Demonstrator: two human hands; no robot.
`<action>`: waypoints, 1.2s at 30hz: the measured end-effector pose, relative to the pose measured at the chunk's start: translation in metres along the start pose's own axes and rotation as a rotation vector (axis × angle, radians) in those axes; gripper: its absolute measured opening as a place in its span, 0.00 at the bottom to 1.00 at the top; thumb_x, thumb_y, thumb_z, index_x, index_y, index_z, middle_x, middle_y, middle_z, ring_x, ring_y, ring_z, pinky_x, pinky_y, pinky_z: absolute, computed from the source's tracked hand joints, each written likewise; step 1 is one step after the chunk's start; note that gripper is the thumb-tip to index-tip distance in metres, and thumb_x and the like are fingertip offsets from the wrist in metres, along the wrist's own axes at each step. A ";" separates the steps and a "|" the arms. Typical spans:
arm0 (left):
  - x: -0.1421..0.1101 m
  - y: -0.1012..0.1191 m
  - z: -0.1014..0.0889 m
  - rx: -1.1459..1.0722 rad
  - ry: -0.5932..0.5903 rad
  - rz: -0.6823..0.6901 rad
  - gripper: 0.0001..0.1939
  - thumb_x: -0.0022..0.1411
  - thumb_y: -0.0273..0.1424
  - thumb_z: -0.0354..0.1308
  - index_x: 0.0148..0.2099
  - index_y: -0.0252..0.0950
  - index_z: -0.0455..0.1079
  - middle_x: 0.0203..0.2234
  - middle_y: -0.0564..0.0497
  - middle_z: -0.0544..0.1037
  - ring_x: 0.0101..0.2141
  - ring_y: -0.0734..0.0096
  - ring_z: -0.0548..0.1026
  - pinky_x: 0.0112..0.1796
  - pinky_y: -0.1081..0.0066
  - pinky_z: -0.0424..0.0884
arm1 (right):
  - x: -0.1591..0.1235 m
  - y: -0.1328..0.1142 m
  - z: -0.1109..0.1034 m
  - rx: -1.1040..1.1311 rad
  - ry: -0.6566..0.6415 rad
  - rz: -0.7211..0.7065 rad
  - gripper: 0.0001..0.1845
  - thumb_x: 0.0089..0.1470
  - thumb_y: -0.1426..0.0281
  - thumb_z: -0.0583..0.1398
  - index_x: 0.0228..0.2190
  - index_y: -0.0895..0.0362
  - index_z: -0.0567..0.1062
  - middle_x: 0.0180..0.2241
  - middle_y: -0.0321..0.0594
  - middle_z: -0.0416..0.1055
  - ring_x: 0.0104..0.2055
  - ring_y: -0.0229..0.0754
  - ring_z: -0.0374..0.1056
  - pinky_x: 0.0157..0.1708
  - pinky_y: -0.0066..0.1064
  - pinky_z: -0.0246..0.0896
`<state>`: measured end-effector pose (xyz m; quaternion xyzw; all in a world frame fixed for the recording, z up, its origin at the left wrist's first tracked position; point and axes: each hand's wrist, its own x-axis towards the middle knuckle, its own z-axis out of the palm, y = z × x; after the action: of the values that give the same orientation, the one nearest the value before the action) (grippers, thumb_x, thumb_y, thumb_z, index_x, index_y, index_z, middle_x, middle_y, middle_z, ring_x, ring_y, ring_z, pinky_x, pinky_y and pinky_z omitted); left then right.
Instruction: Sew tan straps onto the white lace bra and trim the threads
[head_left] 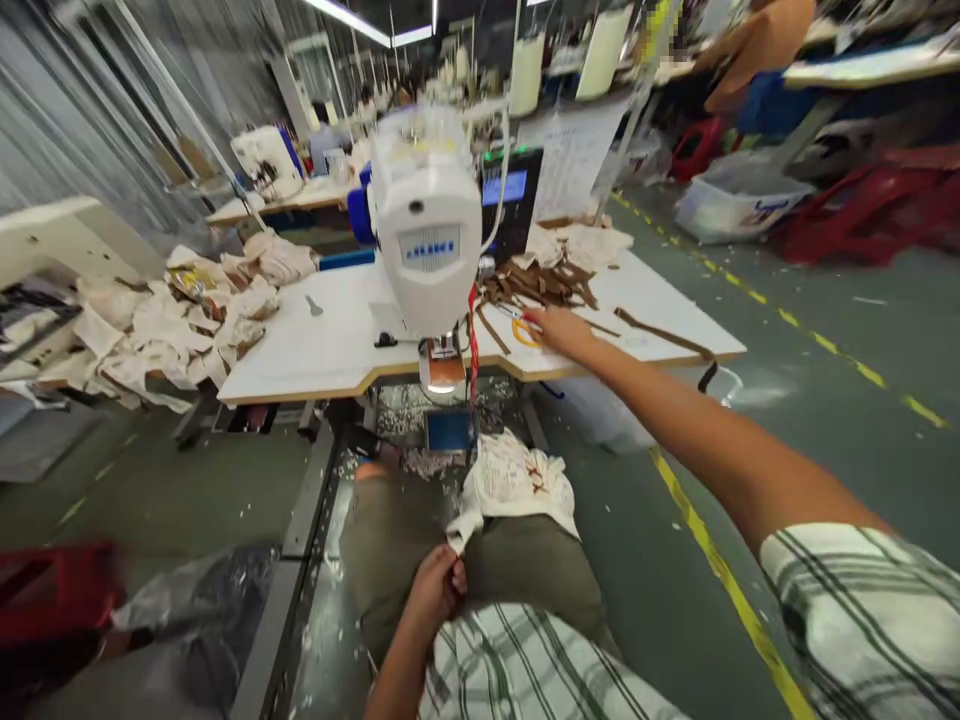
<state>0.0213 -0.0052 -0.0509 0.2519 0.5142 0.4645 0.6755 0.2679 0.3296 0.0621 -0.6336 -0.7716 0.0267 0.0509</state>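
Observation:
Over my lap, my left hand [436,583] pinches the edge of a cream lace garment [517,480] with brown lacing. The garment drapes across my thigh. My right hand [561,332] reaches out to the table and closes around the handle of scissors [523,328] with red and yellow-orange grips, their blades pointing left. Just beyond lies a heap of brown fabric strips [547,283]. A white sewing machine head [427,220] stands left of my right hand, with a red cord [473,345] hanging beside its needle area.
Cream cloth pieces [172,320] are heaped at the left. A long brown strip [667,335] hangs over the white table's [330,345] right edge. A control panel [510,195] stands behind the machine, and a plastic bin [731,200] sits on the floor at right.

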 end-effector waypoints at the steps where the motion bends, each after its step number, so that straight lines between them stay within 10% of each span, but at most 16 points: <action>1: 0.000 -0.015 -0.006 -0.046 0.017 -0.057 0.13 0.68 0.40 0.60 0.43 0.34 0.72 0.31 0.52 0.75 0.27 0.76 0.72 0.28 0.73 0.72 | 0.004 0.002 0.003 -0.015 -0.031 0.006 0.24 0.66 0.68 0.56 0.58 0.70 0.67 0.52 0.68 0.70 0.51 0.53 0.70 0.46 0.36 0.58; 4: 0.013 -0.036 -0.018 -0.188 0.065 -0.121 0.21 0.55 0.44 0.71 0.32 0.33 0.67 0.19 0.60 0.65 0.18 0.84 0.58 0.21 0.78 0.58 | 0.010 0.010 0.011 -0.066 -0.046 0.031 0.28 0.66 0.66 0.57 0.58 0.76 0.62 0.54 0.74 0.66 0.53 0.56 0.68 0.47 0.40 0.58; 11: 0.032 -0.010 -0.017 -0.300 0.140 0.011 0.20 0.48 0.41 0.75 0.32 0.33 0.71 0.26 0.53 0.77 0.23 0.83 0.64 0.26 0.78 0.59 | -0.032 0.028 -0.003 -0.018 0.149 0.000 0.31 0.63 0.64 0.59 0.60 0.72 0.62 0.56 0.63 0.66 0.58 0.53 0.64 0.50 0.45 0.56; 16: 0.023 0.001 -0.014 -0.163 0.184 0.176 0.12 0.58 0.39 0.69 0.34 0.35 0.77 0.29 0.51 0.81 0.24 0.80 0.65 0.28 0.77 0.61 | -0.141 0.018 0.009 0.225 0.153 -0.132 0.35 0.56 0.62 0.64 0.61 0.65 0.67 0.50 0.51 0.69 0.54 0.51 0.64 0.49 0.43 0.59; 23: 0.018 0.005 -0.012 -0.090 0.253 0.205 0.11 0.59 0.39 0.68 0.34 0.36 0.79 0.30 0.50 0.82 0.25 0.79 0.66 0.30 0.76 0.64 | -0.294 -0.060 0.073 0.596 -0.144 -0.302 0.45 0.46 0.70 0.65 0.65 0.45 0.61 0.50 0.47 0.62 0.47 0.50 0.66 0.46 0.48 0.69; 36: 0.009 0.011 -0.009 0.101 0.293 0.283 0.10 0.62 0.39 0.66 0.40 0.40 0.81 0.23 0.56 0.72 0.23 0.79 0.61 0.25 0.76 0.59 | -0.285 -0.105 0.090 0.615 -0.121 -0.333 0.45 0.45 0.65 0.69 0.64 0.45 0.63 0.51 0.46 0.63 0.51 0.52 0.67 0.49 0.48 0.70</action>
<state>0.0090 0.0063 -0.0491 0.2848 0.5891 0.5603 0.5079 0.2101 0.0315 -0.0293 -0.4514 -0.8216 0.2866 0.1974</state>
